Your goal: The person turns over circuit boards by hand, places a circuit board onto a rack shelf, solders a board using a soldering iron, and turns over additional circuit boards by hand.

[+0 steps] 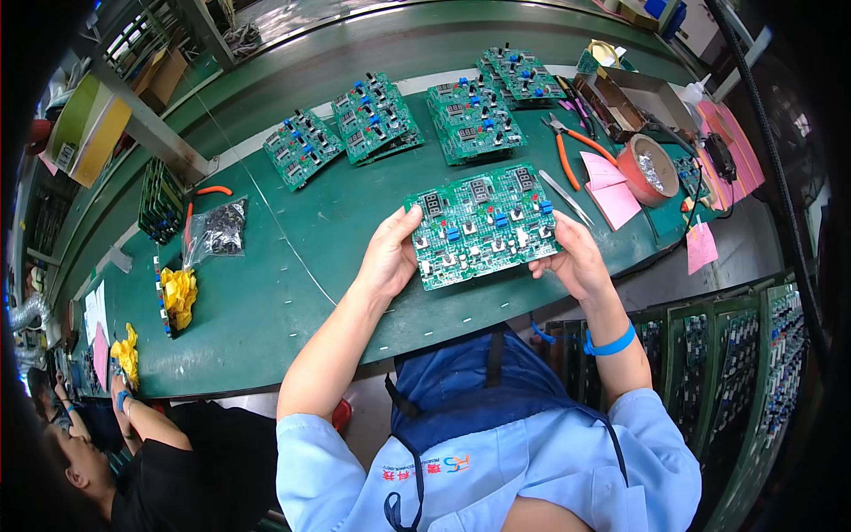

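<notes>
Left hand (390,254) and right hand (574,257) gripping opposite ends of a green circuit board (483,232), over the near side of the worktop (257,328), tweezers (566,197) and orange-handled pliers (567,162) to the right, bag of dark parts (215,232) left, stacked boards (474,124) far.

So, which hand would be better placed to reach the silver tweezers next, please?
Probably the right hand: it is nearer the silver tweezers, though both it and the left hand hold the circuit board.
</notes>
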### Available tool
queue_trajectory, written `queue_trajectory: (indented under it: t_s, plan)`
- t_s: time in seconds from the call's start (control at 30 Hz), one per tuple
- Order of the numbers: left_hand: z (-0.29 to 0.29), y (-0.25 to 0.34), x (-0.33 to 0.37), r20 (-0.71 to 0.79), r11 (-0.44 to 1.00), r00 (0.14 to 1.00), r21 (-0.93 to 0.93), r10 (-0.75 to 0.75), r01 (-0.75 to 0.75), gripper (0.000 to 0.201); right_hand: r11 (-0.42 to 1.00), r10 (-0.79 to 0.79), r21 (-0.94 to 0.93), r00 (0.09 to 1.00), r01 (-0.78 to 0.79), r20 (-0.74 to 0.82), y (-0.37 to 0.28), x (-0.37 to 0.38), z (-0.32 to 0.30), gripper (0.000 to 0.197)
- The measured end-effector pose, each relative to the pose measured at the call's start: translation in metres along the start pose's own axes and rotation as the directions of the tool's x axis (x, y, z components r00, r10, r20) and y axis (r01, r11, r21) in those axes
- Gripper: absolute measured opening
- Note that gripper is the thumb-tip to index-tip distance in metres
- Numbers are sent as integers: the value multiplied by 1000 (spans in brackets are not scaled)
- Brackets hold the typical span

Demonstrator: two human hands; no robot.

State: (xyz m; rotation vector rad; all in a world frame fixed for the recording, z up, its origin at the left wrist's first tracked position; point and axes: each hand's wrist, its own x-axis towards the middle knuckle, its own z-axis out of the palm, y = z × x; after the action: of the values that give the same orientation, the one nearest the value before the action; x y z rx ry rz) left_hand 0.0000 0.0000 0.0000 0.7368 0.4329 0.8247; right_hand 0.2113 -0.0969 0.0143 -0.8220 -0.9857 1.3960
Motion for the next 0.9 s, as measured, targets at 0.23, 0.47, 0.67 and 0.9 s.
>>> queue_trajectory:
  t_s: [0.23, 0.47, 0.67, 0.9]
  plan:
    - [2, -4, -7, 90, 999, 996, -50, -9, 14, 32, 999, -32, -11, 994, 31, -100, 7, -14, -2, 34]
    - [7, -4, -8, 136, 999, 990, -20, -35, 38, 41, 995, -97, -47, 986, 91, -136, 6, -19, -2, 37]
    - [4, -4, -8, 179, 998, 982, 11, -63, 62, 43, 988, -139, -83, 981, 128, -136, 10, -22, -5, 38]
    - [0, -6, -5, 243, 993, 969, -98, -44, 69, 40, 995, -97, -30, 981, 94, -166, 10, -18, -4, 38]
